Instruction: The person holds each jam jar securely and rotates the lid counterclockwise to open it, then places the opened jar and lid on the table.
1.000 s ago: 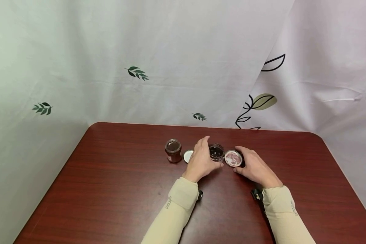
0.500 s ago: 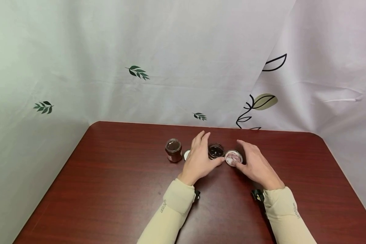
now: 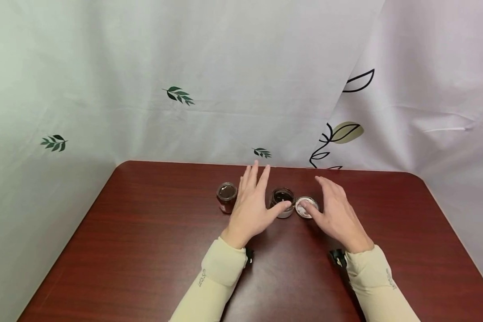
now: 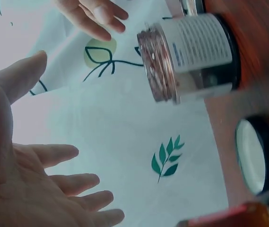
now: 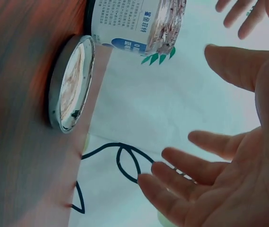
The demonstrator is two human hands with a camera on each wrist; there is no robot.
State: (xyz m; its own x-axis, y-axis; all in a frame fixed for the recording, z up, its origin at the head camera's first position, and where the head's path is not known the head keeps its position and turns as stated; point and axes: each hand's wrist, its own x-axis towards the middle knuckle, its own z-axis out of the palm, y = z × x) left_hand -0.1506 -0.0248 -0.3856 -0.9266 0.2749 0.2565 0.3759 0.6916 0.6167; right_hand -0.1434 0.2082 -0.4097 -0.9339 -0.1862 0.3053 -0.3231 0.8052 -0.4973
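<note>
My left hand point(image 3: 247, 213) hovers with its fingers spread between two jars and holds nothing. Beside its thumb stands an uncapped glass jar point(image 4: 200, 59) with dark contents, a white printed label and a smeared rim. To that jar's right lies its upturned lid point(image 5: 73, 87), smeared pinkish inside. My right hand point(image 3: 338, 217) is over the lid's right side, fingers extended; its thumb overlaps the lid in the head view. On the left stands a second open jar point(image 3: 226, 197) with brown contents. A smaller white-lined lid point(image 4: 251, 155) lies between the jars, hidden behind my left hand in the head view.
Everything stands on a dark red wooden table point(image 3: 145, 250) toward its far side. A white curtain point(image 3: 209, 58) printed with leaves hangs right behind the table's far edge.
My left hand has moved left and away from the dark jar, its fingers spreading wider. The right hand has let go of the smeared lid and lifted, its fingers straightening. Jars and lids stay put.
</note>
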